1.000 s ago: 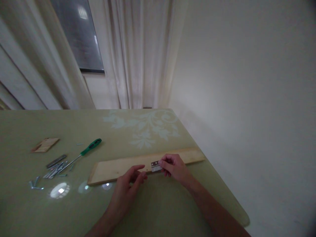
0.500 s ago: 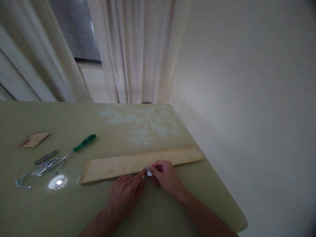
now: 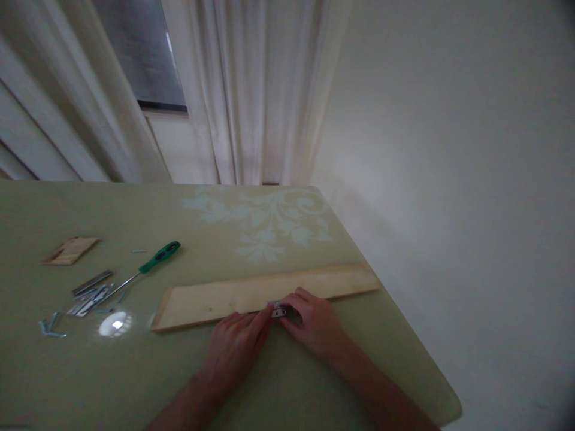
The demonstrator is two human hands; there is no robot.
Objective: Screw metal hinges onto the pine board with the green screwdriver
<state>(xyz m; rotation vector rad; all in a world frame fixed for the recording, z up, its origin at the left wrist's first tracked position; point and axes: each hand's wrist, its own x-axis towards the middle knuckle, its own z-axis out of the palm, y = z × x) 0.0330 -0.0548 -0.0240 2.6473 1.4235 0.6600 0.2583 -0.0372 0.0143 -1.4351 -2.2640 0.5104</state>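
Note:
A long pale wooden board (image 3: 215, 299) lies across the green table (image 3: 269, 383). At the middle of its near edge sits a small metal hinge (image 3: 277, 310). My left hand (image 3: 236, 344) and my right hand (image 3: 312, 323) meet at the hinge, fingertips pinched on it from either side and pressing it against the board's edge. Most of the hinge is hidden under my fingers.
A green-handled screwdriver (image 3: 148, 267) lies to the left, with several metal hinges and screws (image 3: 87, 296) beside its tip. A small wooden piece (image 3: 69, 250) sits further left. The table's right edge drops off near the board's end. Curtains hang behind.
The hinge came down from the board's top face to its near edge. My left hand closed in from the left and now pinches the hinge together with my right hand.

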